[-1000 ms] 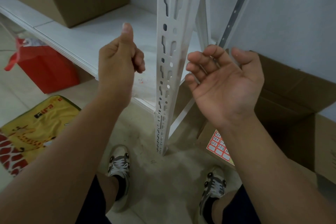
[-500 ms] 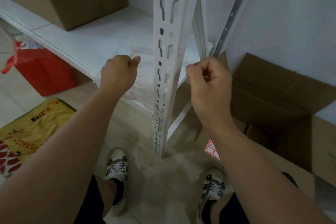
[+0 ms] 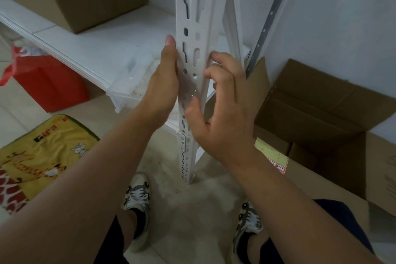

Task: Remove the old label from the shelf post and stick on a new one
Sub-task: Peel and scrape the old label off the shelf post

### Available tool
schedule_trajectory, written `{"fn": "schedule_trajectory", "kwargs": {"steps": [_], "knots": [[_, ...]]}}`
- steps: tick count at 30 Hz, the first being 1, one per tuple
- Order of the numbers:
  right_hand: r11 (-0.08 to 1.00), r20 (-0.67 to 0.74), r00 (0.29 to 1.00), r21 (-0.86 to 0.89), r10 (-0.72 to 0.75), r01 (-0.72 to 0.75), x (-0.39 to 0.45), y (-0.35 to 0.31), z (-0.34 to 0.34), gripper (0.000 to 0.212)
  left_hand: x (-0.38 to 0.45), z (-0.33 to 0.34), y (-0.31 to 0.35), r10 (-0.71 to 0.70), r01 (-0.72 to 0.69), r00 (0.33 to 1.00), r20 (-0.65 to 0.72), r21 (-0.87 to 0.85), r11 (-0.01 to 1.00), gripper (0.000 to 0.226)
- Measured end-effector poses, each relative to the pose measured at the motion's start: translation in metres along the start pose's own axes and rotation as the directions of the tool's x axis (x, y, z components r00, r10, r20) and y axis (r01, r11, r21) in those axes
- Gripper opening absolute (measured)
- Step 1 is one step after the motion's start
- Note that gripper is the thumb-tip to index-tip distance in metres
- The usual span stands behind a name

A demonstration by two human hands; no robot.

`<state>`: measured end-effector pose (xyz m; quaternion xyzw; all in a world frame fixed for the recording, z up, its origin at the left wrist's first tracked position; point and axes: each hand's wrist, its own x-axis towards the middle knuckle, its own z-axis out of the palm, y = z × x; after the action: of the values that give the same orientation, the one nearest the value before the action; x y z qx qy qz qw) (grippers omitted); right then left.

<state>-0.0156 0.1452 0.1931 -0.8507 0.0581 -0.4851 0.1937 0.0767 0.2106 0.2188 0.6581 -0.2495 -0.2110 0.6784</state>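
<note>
My left hand (image 3: 165, 83) lies flat along the left edge of the shelf post (image 3: 194, 53), fingers straight and thumb up, pressing but gripping nothing. My right hand (image 3: 225, 100) comes in from the other side, its fingers loosely bent; the fingertips (image 3: 214, 54) touch the post's right edge and the thumb rests on its front face lower down. Whether it pinches anything there I cannot tell.

The post stands upright between the two hands, running from the top of the view down to the concrete floor (image 3: 192, 206) between my shoes. I see no label on its slotted face, old or new; there is only a greyish smudge at thumb height, which may be shadow or leftover glue. A sheet of what look like labels (image 3: 276, 161) lies on the cardboard (image 3: 317, 105) just beyond my right wrist.

I judge I am feeling over or rubbing the spot on the post, between the removal and the sticking. The next move calls for a clean, dry face and a fresh label lifted from that sheet.

Half a second ago both hands were closed fists held apart from the post, one on each side; now they have opened and closed in on it, and the camera has moved nearer.
</note>
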Motion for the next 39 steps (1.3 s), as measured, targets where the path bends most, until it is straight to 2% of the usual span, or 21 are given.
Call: {"fn": "schedule_trajectory", "kwargs": {"steps": [4,15,19,21,23,25,27,29,30,33,39], "knots": [[1.0,0.011,1.0,-0.005,0.001,-0.001,-0.001,0.0,-0.001,0.04,0.0,0.005,-0.001,-0.066,0.066,0.998,-0.011,-0.033,0.997,0.053],[0.999,0.007,0.999,-0.035,-0.04,0.04,0.005,0.006,-0.004,0.035,0.0,0.009,-0.002,-0.046,0.044,0.998,-0.047,-0.028,0.999,0.054],[0.998,0.091,0.995,-0.037,-0.04,0.044,0.0,0.01,-0.002,0.03,-0.001,0.012,0.001,-0.031,0.028,0.995,-0.09,-0.032,0.999,0.048],[1.0,0.1,0.995,0.01,0.0,-0.001,-0.003,0.012,-0.001,0.029,-0.001,0.014,0.0,-0.011,0.007,0.995,-0.102,-0.04,0.999,0.048],[0.986,0.071,0.992,0.125,0.102,-0.11,-0.005,0.01,-0.002,0.025,-0.001,0.016,-0.003,0.032,-0.037,0.992,-0.126,-0.041,0.998,0.051],[0.935,0.041,0.974,0.271,0.225,-0.227,-0.003,0.005,-0.004,0.018,-0.002,0.021,-0.007,0.148,-0.149,0.972,-0.182,0.006,0.989,0.049],[0.85,0.048,0.931,0.393,0.362,-0.351,0.0,0.003,-0.007,0.014,-0.006,0.027,-0.006,0.335,-0.317,0.918,-0.213,0.115,0.941,0.038],[0.727,0.107,0.857,0.484,0.503,-0.487,0.006,0.003,-0.01,0.008,-0.008,0.032,-0.008,0.458,-0.421,0.865,-0.205,0.198,0.885,0.051],[0.651,0.15,0.812,0.523,0.564,-0.549,0.009,0.004,-0.011,0.005,-0.008,0.034,-0.008,0.481,-0.437,0.852,-0.209,0.224,0.871,0.059],[0.468,0.26,0.693,0.576,0.672,-0.67,0.018,0.008,-0.016,0.016,-0.007,0.039,-0.007,0.499,-0.425,0.824,-0.269,0.29,0.857,0.066],[0.413,0.309,0.667,0.591,0.678,-0.693,0.023,0.013,-0.019,0.028,0.0,0.049,-0.021,0.584,-0.476,0.773,-0.25,0.382,0.793,0.07]]}}
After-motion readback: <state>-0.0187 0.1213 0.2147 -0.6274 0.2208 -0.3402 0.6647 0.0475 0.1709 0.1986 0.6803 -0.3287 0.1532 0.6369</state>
